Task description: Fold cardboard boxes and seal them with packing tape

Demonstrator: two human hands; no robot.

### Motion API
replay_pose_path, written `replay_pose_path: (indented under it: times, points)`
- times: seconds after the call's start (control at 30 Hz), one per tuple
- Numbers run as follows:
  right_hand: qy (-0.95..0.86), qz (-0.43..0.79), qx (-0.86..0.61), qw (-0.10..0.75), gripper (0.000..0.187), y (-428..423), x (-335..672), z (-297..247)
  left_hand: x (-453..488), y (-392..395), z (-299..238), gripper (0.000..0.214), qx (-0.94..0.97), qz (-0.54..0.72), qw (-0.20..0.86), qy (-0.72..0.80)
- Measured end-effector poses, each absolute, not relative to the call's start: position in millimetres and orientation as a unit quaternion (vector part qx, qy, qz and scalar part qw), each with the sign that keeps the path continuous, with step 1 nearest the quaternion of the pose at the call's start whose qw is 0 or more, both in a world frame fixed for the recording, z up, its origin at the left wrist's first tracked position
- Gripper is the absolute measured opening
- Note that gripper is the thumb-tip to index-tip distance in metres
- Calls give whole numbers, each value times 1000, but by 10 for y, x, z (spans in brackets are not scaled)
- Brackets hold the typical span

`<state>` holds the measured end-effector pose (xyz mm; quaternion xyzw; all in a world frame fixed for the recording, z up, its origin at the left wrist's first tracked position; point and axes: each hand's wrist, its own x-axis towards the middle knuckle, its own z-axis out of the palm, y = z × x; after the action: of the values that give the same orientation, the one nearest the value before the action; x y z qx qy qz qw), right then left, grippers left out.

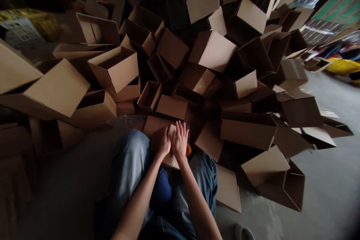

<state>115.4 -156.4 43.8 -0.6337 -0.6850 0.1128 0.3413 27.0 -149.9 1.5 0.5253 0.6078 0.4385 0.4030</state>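
Note:
A brown cardboard box [171, 161] sits between my bent knees, with a glossy strip that looks like clear tape along its near part. My left hand [165, 143] rests on the top of this box, its fingers bent and closed against the cardboard. Beside it, my right hand [179, 140] lies flat on the box with fingers stretched out and slightly apart. Just right of that hand shows part of a red, yellow and green ring [188, 149], possibly a tape roll; the rest of it is hidden.
A large heap of cardboard boxes [112, 67], many with open tops, spreads in front and to both sides. One open box [278, 180] lies tilted on the concrete floor [332, 180] at right. Yellow bundles [344, 66] lie at far right. A grey shoe [243, 232] shows below.

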Motion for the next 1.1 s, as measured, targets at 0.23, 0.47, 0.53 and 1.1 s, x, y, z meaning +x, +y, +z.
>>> replay_pose_path:
  times: [0.23,0.47,0.53,1.1]
  points:
    - [-644,170,-673,322,58,-1708,1460,-9,631,-1562,-72,48,535,435,399,604]
    - [-648,148,-681,307,57,-1796,1506,-24,631,-1666,-148,48,570,438,391,575]
    - [-647,153,-680,309,57,-1785,1443,-2,553,-1644,-148,47,574,435,390,574]
    - [-474,233,-696,486,77,-2233,1227,-134,-258,-1418,-92,46,479,459,420,619]
